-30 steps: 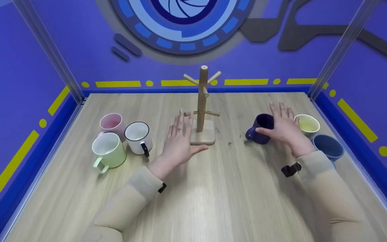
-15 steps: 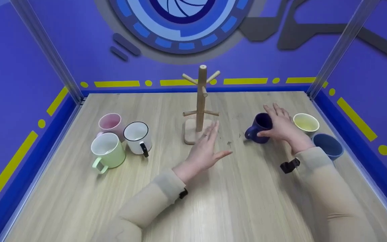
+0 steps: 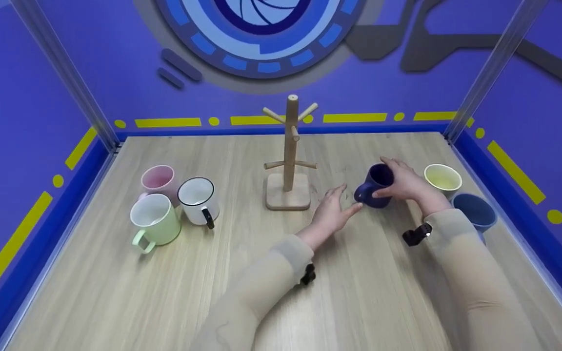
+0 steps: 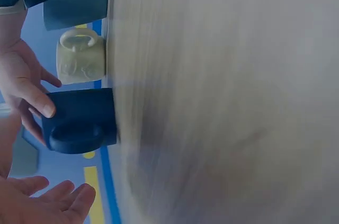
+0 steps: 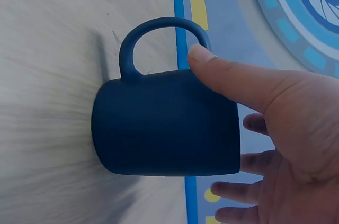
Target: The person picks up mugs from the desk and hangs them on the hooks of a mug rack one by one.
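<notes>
A dark blue mug (image 3: 378,186) stands upright on the table, its handle turned toward my left hand. My right hand (image 3: 405,185) is right at its rim, the thumb (image 5: 228,73) across the near side by the handle. The other fingers reach along the far side; the lower ones extend straight beyond the mug in the right wrist view. My left hand (image 3: 329,214) is just left of the handle, fingers spread and holding nothing. In the left wrist view, the left fingers (image 4: 63,197) show beside the mug (image 4: 79,121), apart from it.
A wooden mug tree (image 3: 289,146) with bare pegs stands at the middle back. On the left are a pink mug (image 3: 159,179), a white mug (image 3: 198,200) and a light green mug (image 3: 155,219). A pale yellow mug (image 3: 443,179) and a blue-grey mug (image 3: 474,213) stand on the right.
My left hand has swept right, past the mug tree's base, to the dark blue mug's handle. My right hand's fingers have come down closer around the mug's rim. The mugs stay put.
</notes>
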{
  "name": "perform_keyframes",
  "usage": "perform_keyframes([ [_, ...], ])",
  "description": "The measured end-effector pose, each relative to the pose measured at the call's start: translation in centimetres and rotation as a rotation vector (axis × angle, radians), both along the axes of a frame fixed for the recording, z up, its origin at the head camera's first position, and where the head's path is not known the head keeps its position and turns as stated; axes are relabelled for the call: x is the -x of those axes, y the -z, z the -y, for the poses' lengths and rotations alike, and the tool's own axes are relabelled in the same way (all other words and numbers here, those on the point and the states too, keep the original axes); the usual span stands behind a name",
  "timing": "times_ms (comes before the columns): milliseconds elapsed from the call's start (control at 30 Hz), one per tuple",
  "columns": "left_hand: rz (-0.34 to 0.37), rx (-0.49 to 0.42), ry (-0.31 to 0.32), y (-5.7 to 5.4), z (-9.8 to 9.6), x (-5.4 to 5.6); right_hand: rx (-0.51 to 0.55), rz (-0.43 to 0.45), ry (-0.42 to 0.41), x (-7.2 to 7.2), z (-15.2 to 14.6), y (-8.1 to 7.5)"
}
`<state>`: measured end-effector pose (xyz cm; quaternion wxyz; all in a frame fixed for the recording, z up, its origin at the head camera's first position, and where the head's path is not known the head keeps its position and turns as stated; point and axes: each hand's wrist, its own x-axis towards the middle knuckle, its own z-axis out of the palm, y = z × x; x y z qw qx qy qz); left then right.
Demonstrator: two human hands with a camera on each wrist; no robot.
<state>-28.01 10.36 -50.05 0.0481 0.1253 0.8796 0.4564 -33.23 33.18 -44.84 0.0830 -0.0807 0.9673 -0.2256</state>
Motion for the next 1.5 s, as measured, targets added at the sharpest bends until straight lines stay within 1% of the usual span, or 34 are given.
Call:
perform_keyframes([
  [133, 0.001, -0.059, -0.046, 0.5, -1.4, 1.0, 0.049, -0.021, -0.035, 0.4, 0.0, 0.3],
  [233, -0.002, -0.078, -0.053, 0.8, -2.2, 1.6, 0.078, -0.028, -0.046, 0.7, -0.1, 0.6],
  [367, 0.009, -0.104, -0.053, 1.0, -2.8, 2.1, 0.087, -0.028, -0.036, 0.9, -0.2, 0.7],
  [433, 0.021, -0.118, -0.055, 1.2, -3.0, 2.3, 0.088, -0.025, -0.029, 1.0, -0.2, 0.6],
  [567, 0.021, -0.149, -0.068, 1.8, -3.0, 2.3, 0.096, -0.028, -0.008, 1.0, 0.1, 0.7],
  [700, -0.005, -0.184, -0.083, 2.2, -2.9, 2.3, 0.113, -0.030, 0.026, 0.7, 0.5, 0.7],
  [900, -0.048, -0.186, -0.114, 2.4, -2.6, 2.4, 0.133, -0.035, 0.065, -0.3, 0.9, 0.7],
  [1067, -0.070, -0.207, -0.136, 2.3, -2.0, 2.4, 0.148, -0.049, 0.087, -1.2, 1.3, 0.9],
  [1233, -0.110, -0.210, -0.144, 1.6, -1.1, 2.1, 0.199, -0.044, 0.125, -2.0, 1.5, 1.2],
  [1300, -0.128, -0.214, -0.142, 1.4, -0.7, 1.9, 0.227, -0.024, 0.142, -2.3, 1.6, 1.3],
  [1500, -0.190, -0.213, -0.124, 0.6, 0.8, 1.4, 0.361, 0.054, 0.178, -3.3, 2.1, 1.7],
])
